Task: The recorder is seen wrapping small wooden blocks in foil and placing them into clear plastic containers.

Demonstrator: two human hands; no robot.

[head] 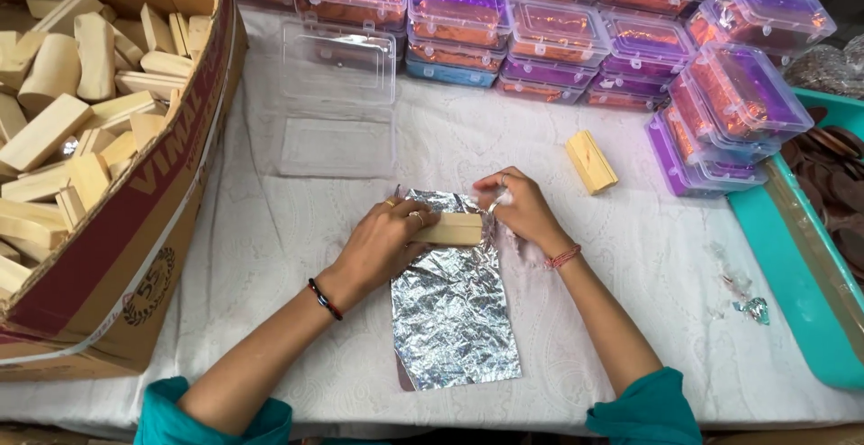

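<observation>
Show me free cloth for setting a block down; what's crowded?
Free: cloth between the loose wooden block and the teal tray, and between the cardboard box and left hand. Crowded: stacked plastic boxes along the back, open clear case, foil sheet.

White patterned tablecloth (648,256) over table; even, soft light.

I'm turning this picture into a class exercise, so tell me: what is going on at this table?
A person is folding a sheet of silver foil around a pale wooden block. The left hand presses on the block while the right hand pinches the foil at its end. Another block lies nearby, an open clear box sits behind, and a cardboard carton of blocks stands to the left.
</observation>
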